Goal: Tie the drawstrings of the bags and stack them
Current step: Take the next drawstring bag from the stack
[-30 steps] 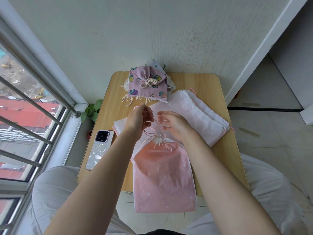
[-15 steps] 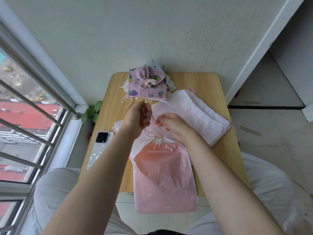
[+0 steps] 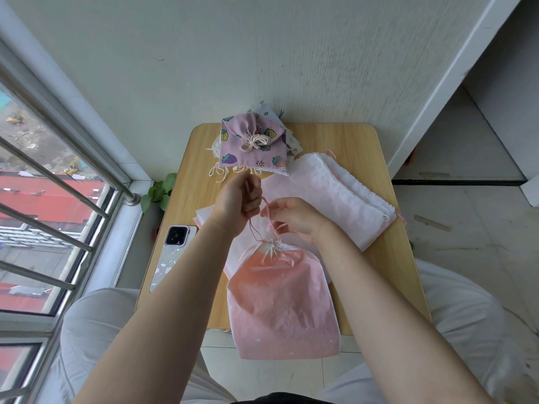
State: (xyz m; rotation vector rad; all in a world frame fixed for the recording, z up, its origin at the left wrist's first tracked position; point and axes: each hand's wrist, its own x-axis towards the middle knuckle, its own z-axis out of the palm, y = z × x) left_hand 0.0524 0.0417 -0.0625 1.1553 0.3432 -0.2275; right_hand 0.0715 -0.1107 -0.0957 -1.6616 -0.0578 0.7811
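A pink translucent drawstring bag is laid flat on the wooden surface, its bottom edge hanging over the near rim and its mouth gathered into a tight pucker. From that pucker a thin pink drawstring is drawn up and away toward both hands. The left hand is held above the bag's mouth with its fingers curled in a fist around the cord, one strand of which is seen passing up through the fist. The right hand is placed just beside it, a loop of the same cord being pinched between thumb and fingertips. The bag's body lies below and nearer than both hands. At the far edge a purple strawberry-print bag, already tied with a cream cord, is set on top of other printed bags. A pile of white bags is spread to the right, and a phone lies at the left edge.
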